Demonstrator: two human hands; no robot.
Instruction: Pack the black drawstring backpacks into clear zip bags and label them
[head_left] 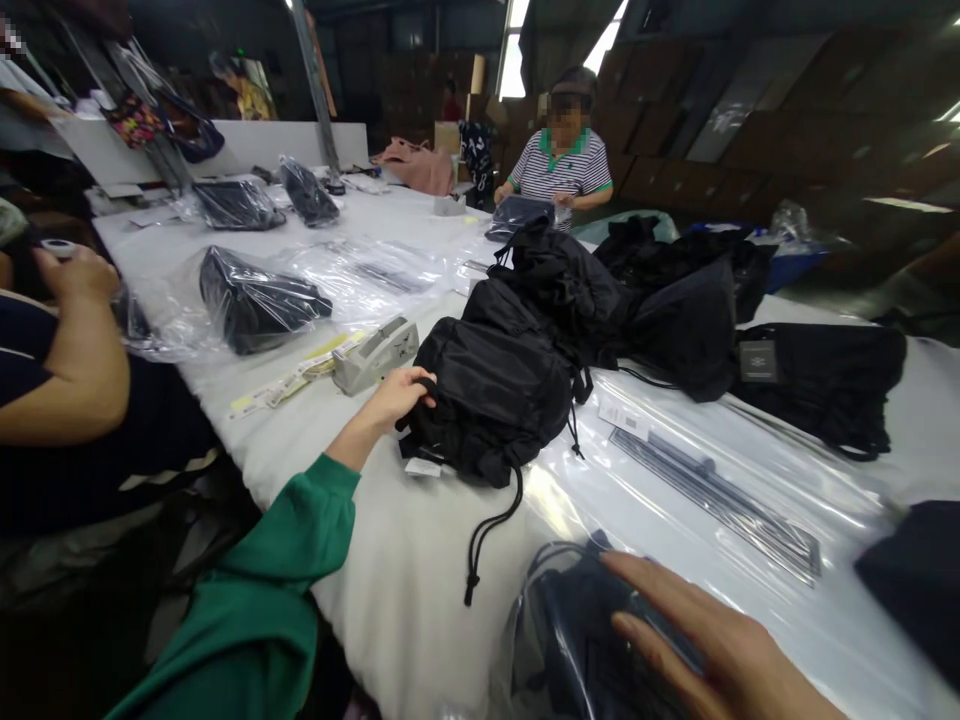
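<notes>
A black drawstring backpack (499, 385) lies on the white-covered table, its cord hanging toward me and a small white label at its lower edge. My left hand (409, 392) is closed on the fabric at the backpack's left side. Close to me at the bottom is a dark bag in clear plastic (574, 635). My right hand (694, 625) is on this wrapped bag, with a dark fold between thumb and fingers; part of the grip is out of frame. Clear plastic sleeves (720, 490) lie flat to the right of the backpack.
A grey tape dispenser (377, 355) and label strips (296, 380) sit left of the backpack. More black bags (675, 310) are piled behind it, and a tagged one (825, 380) lies right. Wrapped bags (255, 300) stand at left. A co-worker (562, 160) handles a bag opposite; another person's arm (75, 350) is at left.
</notes>
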